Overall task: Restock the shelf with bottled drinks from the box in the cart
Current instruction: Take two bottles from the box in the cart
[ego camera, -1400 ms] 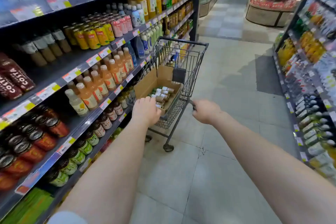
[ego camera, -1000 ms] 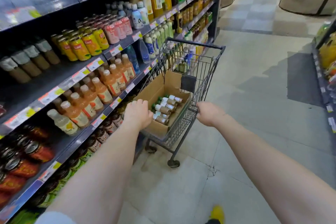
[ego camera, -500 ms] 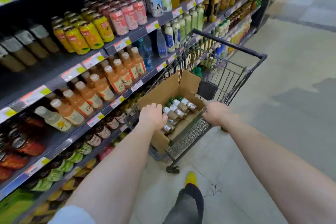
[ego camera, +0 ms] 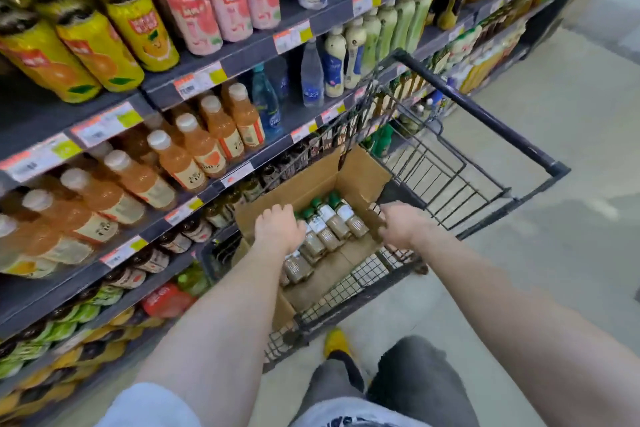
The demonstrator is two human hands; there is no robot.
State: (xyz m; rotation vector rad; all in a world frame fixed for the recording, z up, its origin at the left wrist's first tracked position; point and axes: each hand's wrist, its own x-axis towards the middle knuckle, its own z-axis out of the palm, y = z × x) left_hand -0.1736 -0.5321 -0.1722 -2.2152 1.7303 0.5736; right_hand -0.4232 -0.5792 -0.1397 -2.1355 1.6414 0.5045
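A black wire cart stands against the drinks shelf, its handle on the far side. Inside sits an open cardboard box holding several small brown bottled drinks with green and white caps, lying on their sides. My left hand hovers palm down over the bottles at the box's left side, its fingertips hidden. My right hand is blurred at the box's right edge, fingers apart and pointing in, holding nothing.
The shelf rows carry orange juice bottles, yellow cans, pink cans, tall pale bottles and dark jars lower down. My grey-trousered legs and a yellow shoe are beside the cart's near end. Open floor lies to the right.
I have stepped closer and looked down. Both hands have left the cart's near rim and moved over the box, the left above the bottles, the right at its right edge.
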